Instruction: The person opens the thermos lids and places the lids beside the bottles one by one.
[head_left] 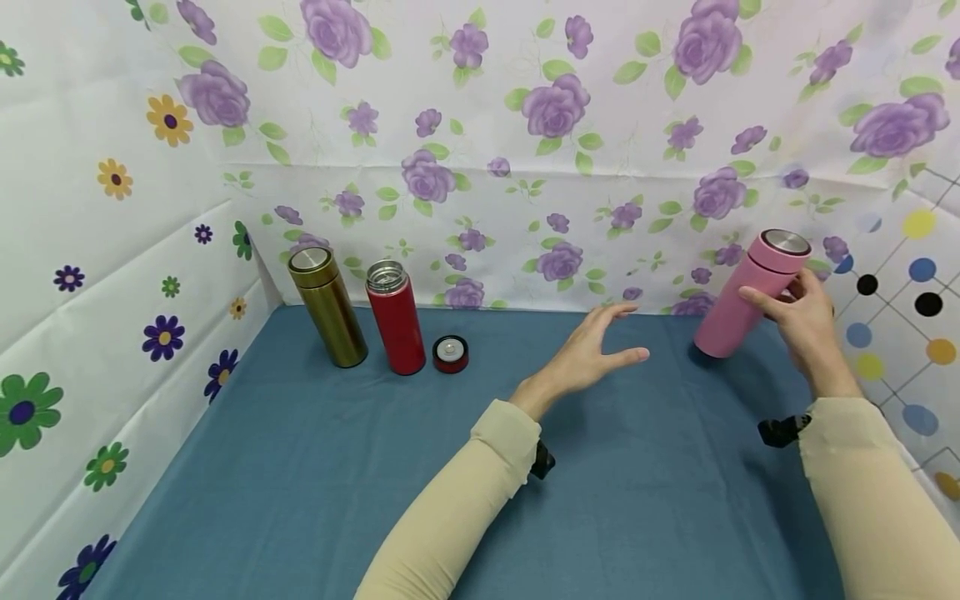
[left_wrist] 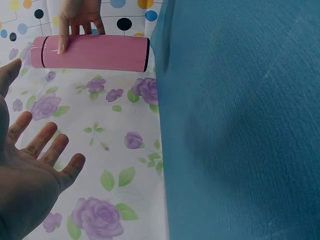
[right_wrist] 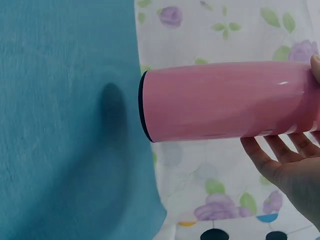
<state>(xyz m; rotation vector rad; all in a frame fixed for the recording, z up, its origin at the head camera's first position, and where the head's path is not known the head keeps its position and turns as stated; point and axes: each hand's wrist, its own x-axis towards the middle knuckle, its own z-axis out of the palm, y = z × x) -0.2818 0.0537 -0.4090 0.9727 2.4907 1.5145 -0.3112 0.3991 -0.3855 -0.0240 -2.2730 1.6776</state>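
A pink thermos point(head_left: 750, 292) with a steel-topped lid is gripped near its top by my right hand point(head_left: 810, 321), thumb on one side and fingers on the other. In the right wrist view the base of the thermos point(right_wrist: 220, 102) hangs a little above the cloth, over its own shadow. My left hand point(head_left: 588, 350) is in the air left of the thermos, fingers spread and nothing in it. The left wrist view shows that hand point(left_wrist: 37, 165) apart from the thermos point(left_wrist: 97, 52).
A gold thermos point(head_left: 330, 312) with its lid on stands at the back left. Next to it is a red thermos point(head_left: 397, 325) with an uncovered mouth, its lid point(head_left: 450, 354) lying to the right. Blue cloth point(head_left: 300, 483) covers the table; flowered sheets point(head_left: 510, 208) hang behind and beside it.
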